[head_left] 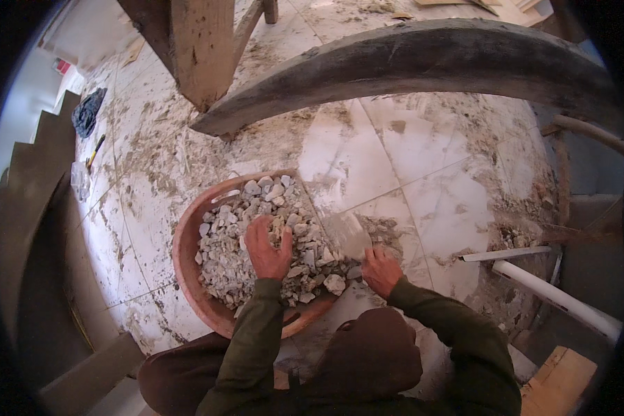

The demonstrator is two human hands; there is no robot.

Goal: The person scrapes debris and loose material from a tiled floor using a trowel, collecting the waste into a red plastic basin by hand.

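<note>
A round reddish-brown basin stands on the dirty tiled floor, heaped with grey-white broken stone rubble. My left hand rests on top of the heap, its fingers curled round a pale chunk of rubble. My right hand is at the basin's right rim and grips a flat grey metal scraper blade, which slants up and left toward the rubble. Both forearms wear olive-green sleeves.
A thick curved wooden beam and an upright wooden post cross above the floor. A white pipe and a metal strip lie at the right. Concrete stairs rise at left, with a blue cloth. A wooden board sits lower right.
</note>
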